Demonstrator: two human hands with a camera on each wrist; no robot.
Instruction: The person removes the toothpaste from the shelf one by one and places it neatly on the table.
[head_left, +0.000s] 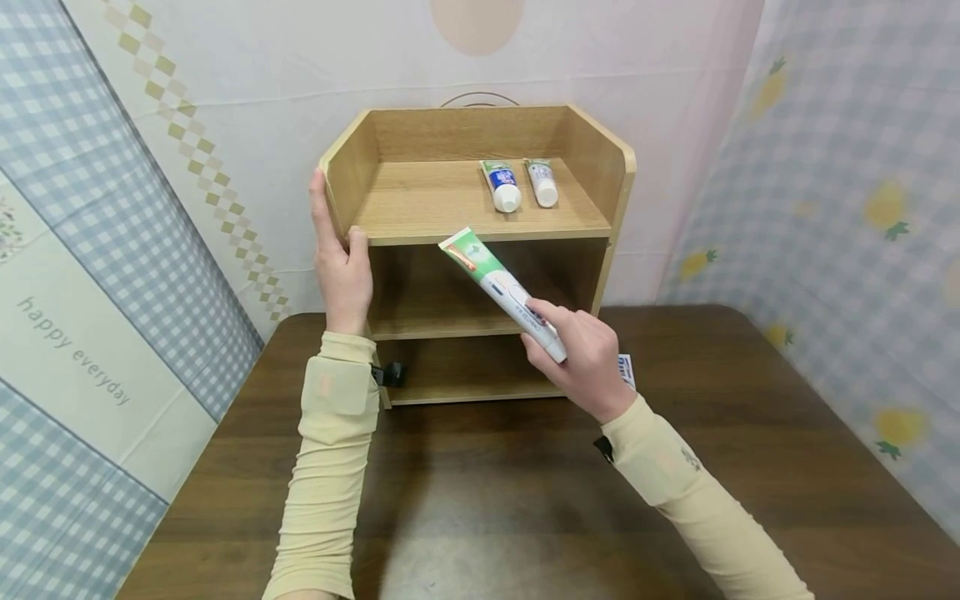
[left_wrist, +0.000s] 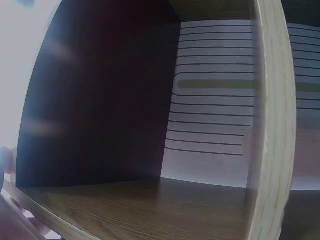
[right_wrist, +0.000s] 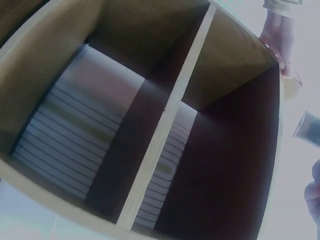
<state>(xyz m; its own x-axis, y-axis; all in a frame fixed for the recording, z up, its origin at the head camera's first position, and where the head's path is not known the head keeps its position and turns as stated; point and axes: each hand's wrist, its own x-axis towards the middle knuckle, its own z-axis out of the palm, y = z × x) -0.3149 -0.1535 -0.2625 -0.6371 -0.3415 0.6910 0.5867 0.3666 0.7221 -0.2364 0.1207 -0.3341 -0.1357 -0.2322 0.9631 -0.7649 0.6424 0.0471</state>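
A wooden shelf unit (head_left: pixel 487 235) stands on the table. My left hand (head_left: pixel 341 271) grips its left side panel near the top, thumb at the front edge and fingers along the outer face. In front of the shelf, my right hand (head_left: pixel 583 357) holds a green-and-white toothpaste tube (head_left: pixel 498 283) by its lower end, the flat end pointing up and left. On the top shelf lie a blue-and-white tube (head_left: pixel 501 185) and a smaller white tube (head_left: pixel 542 182), both with their caps toward me. Part of the held tube (right_wrist: pixel 307 129) shows at the right wrist view's edge.
Below the top shelf are two open compartments (head_left: pixel 480 367). A white-and-blue printed item (head_left: pixel 626 371) lies partly hidden behind my right hand on the dark wooden table (head_left: pixel 480 500). Patterned cloth (head_left: pixel 825 167) hangs behind and at both sides.
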